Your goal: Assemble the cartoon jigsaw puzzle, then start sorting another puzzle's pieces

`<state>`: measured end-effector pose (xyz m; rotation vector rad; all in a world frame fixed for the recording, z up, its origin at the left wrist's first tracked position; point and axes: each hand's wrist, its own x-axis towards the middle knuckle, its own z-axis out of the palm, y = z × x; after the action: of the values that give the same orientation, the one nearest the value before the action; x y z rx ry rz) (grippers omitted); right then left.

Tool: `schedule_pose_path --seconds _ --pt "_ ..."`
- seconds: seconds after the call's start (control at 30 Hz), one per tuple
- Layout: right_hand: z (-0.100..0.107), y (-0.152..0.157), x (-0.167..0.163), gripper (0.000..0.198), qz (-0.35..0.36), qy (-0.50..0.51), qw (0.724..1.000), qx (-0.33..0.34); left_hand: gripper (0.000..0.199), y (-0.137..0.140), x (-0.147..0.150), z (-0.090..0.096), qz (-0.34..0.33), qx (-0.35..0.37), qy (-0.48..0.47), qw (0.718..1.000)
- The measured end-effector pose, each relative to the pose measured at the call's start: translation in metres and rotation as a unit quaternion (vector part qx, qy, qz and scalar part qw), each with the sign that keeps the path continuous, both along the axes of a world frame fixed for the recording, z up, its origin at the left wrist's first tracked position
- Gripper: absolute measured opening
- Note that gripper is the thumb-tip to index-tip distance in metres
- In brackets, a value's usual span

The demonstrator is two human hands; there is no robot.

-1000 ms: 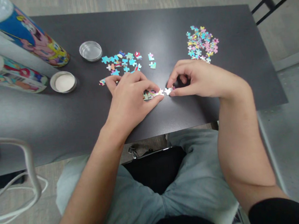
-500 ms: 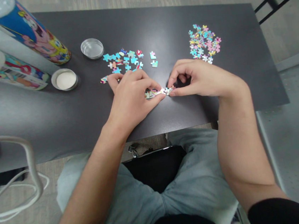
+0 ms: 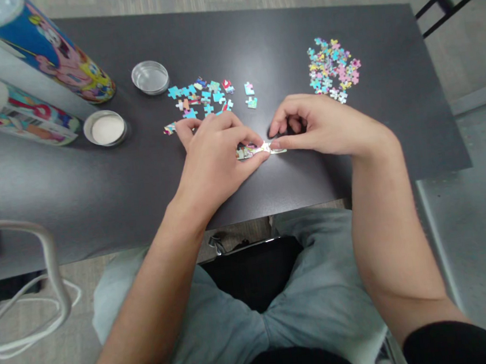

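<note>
A short strip of joined jigsaw puzzle pieces point(image 3: 246, 151) lies flat near the table's front edge. The thumb and index finger of my left hand point(image 3: 216, 153) close on it from both long sides and cover part of it. At the strip's right end, the thumb of my right hand point(image 3: 315, 125) rests on top of a piece. The index finger there is lifted off, apart from the thumb, and the other fingers are curled. Loose puzzle pieces point(image 3: 205, 96) lie beyond my left hand, and two more pieces point(image 3: 250, 95) sit just to their right.
A heap of puzzle pieces point(image 3: 335, 68) lies at the back right of the dark table point(image 3: 271, 34). On the left are a clear round lid point(image 3: 150, 77), a small round tin point(image 3: 107, 128) with a pale inside, and tall printed cylinders point(image 3: 69, 55). A white cable point(image 3: 54, 265) hangs at far left.
My right hand's index finger has lifted from the strip's right end, and its thumb has slid left onto the top of the pieces. My left hand has stayed in place.
</note>
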<state>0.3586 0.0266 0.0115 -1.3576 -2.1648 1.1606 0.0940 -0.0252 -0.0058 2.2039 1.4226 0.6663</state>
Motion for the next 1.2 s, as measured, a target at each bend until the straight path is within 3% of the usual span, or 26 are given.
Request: schedule_pose_path --seconds 0.3,0.53,0.67,0.97,1.2 --pt "-0.001 0.001 0.000 0.041 -0.023 0.015 0.999 -0.022 0.007 0.001 -0.008 0.007 0.013 0.003 0.000 1.000" --pt "-0.007 0.006 0.002 0.056 -0.023 0.039 0.999 -0.017 0.019 0.012 -0.064 0.029 0.143 0.031 0.013 0.989" --pt "-0.006 0.005 -0.003 0.051 -0.033 0.061 0.997 -0.022 0.015 0.013 -0.094 0.029 0.180 0.032 0.026 0.983" --pt "-0.013 0.013 -0.039 0.024 -0.076 0.030 0.988 0.133 0.011 0.013 -0.112 0.005 0.166 0.052 0.029 0.984" --pt "-0.022 0.020 -0.060 0.012 -0.115 0.023 0.975 0.189 0.012 0.011 -0.108 -0.001 0.182 0.039 0.032 0.982"
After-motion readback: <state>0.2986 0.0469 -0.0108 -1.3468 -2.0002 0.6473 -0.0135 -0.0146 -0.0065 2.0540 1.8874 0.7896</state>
